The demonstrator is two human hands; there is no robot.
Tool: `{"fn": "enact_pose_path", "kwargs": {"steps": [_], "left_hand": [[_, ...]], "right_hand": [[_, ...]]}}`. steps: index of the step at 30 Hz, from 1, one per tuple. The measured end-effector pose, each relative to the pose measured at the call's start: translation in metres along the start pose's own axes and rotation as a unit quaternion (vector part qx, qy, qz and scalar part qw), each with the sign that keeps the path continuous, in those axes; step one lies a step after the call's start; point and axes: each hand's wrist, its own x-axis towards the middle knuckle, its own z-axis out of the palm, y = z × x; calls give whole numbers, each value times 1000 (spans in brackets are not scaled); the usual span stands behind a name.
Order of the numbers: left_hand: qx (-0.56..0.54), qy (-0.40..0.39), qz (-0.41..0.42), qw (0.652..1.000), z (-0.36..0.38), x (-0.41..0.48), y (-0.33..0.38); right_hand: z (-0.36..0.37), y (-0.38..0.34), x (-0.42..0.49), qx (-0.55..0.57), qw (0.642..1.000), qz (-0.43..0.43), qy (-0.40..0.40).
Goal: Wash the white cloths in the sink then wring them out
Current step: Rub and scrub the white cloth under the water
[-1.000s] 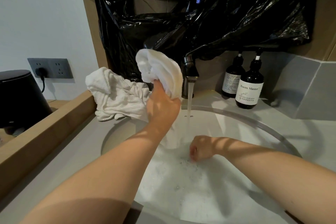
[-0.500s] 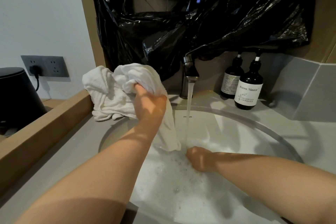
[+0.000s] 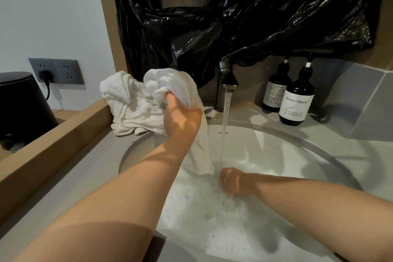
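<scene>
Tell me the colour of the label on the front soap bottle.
White, with dark lettering, on the dark soap bottle; the head view shows it.

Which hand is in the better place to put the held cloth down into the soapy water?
Probably the left hand: it grips the cloth, which hangs into the sink. The right hand is low in the suds.

The grey tabletop (image 3: 89, 168) carries a crumpled white cloth (image 3: 127, 110) left of the faucet (image 3: 225, 85), two dark bottles (image 3: 295, 100) right of it.
</scene>
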Motion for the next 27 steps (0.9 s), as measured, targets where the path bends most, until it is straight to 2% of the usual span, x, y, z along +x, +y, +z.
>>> {"fn": "enact_pose_path", "kwargs": {"steps": [6, 9, 11, 13, 14, 16, 17, 19, 20, 22, 23, 24, 26, 27], "left_hand": [[18, -3, 8, 1000, 1, 1, -2], [23, -8, 16, 1000, 2, 1, -2], [24, -13, 19, 999, 2, 1, -2], [17, -23, 32, 999, 3, 0, 0], [6, -31, 34, 999, 4, 0, 2], [-37, -50, 16, 998, 7, -4, 6], [-66, -56, -2, 996, 9, -7, 9], [-142, -61, -49, 987, 14, -10, 11], [-183, -63, -69, 979, 16, -11, 10], [-242, -64, -97, 963, 18, -11, 11], [-246, -62, -101, 962, 18, -10, 11], [-244, -61, -100, 963, 16, -7, 10], [-258, -57, -82, 961, 13, -2, 8], [-273, -54, -75, 957, 11, 1, 6]], "right_hand": [[-9, 11, -4, 49, 998, 48, 11], [-14, 14, -11, 69, 997, 36, 25], [-22, 17, -14, 109, 993, 17, 35], [-37, 19, -19, 216, 974, 14, 65], [-45, 19, -21, 302, 951, 15, 64], [-55, 20, -35, 504, 863, 8, 34], [-57, 22, -38, 561, 827, -4, 28], [-58, 22, -45, 613, 789, -14, 35], [-58, 24, -45, 635, 772, -12, 2], [-58, 29, -35, 712, 694, -32, -102], [-59, 29, -32, 731, 667, -53, -137], [-61, 27, -31, 736, 650, -81, -173], [-65, 24, -33, 740, 637, -120, -179], [-68, 23, -35, 735, 645, -133, -162]]}}
